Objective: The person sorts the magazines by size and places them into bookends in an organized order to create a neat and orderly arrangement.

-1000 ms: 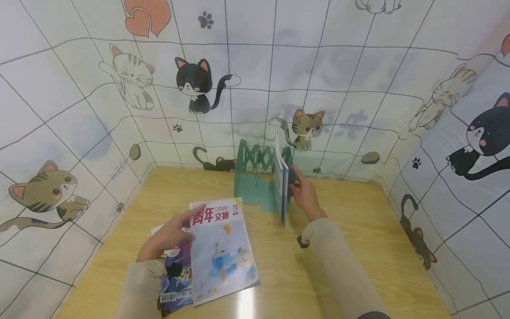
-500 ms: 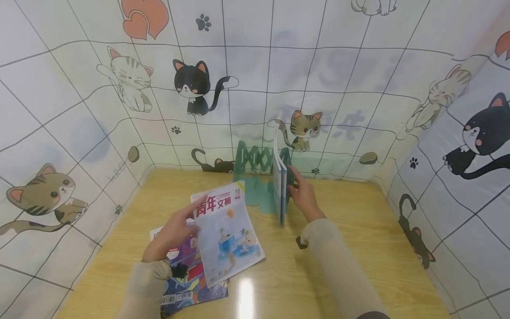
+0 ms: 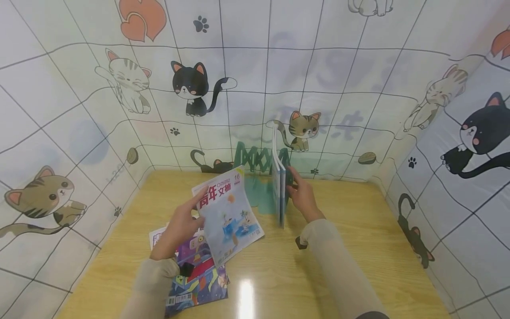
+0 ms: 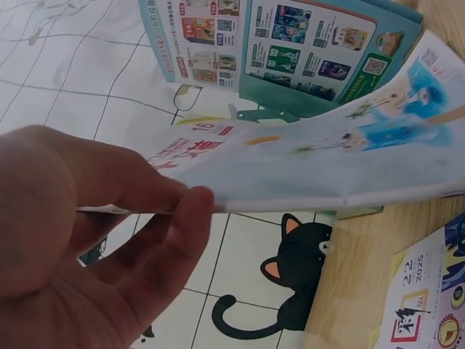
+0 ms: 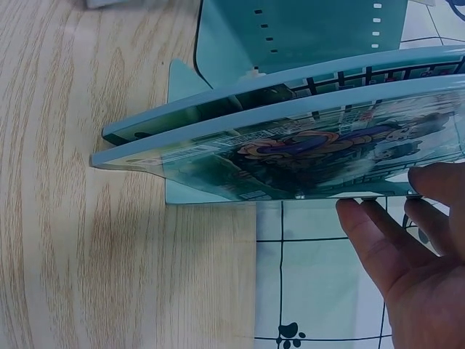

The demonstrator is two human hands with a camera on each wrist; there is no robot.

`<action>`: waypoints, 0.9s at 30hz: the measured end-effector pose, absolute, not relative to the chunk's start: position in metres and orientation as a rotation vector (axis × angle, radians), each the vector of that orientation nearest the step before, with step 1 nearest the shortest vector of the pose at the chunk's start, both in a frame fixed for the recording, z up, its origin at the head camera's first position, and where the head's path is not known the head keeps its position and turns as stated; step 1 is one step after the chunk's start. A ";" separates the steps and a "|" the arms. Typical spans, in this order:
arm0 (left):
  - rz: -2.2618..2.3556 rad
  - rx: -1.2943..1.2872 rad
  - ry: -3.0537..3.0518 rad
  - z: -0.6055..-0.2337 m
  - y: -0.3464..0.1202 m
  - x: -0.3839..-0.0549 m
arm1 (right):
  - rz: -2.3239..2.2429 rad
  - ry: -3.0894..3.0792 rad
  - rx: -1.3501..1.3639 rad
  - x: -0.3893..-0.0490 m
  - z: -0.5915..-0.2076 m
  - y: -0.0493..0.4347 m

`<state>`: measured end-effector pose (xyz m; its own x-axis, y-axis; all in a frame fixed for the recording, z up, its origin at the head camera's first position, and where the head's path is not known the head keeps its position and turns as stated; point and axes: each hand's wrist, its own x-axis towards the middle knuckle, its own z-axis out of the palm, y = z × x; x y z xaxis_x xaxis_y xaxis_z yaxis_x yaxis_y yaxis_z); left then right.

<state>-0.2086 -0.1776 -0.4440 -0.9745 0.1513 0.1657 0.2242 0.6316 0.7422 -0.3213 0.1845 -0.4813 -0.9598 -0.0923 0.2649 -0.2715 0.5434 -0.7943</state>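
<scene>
Both hands [image 3: 181, 228], head view only

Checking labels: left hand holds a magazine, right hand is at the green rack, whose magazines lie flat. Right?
Not flat: the magazines in the green rack stand upright, as the head view shows. Left hand and right hand: as stated.

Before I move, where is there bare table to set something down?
Bare table lies between the right hand and the right wall; another patch lies between the purple magazine and right sleeve. Crowded: the green rack with upright magazines, and around the left hand.
</scene>
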 end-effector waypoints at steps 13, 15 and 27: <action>-1.015 -0.435 -2.561 -0.447 -0.157 -0.223 | 1.355 -2.604 0.287 -0.322 -0.481 0.185; -0.997 -0.426 -2.540 -0.447 -0.154 -0.224 | 1.354 -2.603 0.288 -0.322 -0.482 0.184; -0.931 -0.381 -2.480 -0.441 -0.131 -0.227 | 1.375 -2.586 0.307 -0.321 -0.481 0.184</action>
<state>-0.2272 -0.1307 -0.4415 -0.8551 0.0934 0.5100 0.4058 0.7326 0.5464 -0.3212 0.1838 -0.4812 -0.9592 -0.0900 0.2680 -0.2725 0.5464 -0.7919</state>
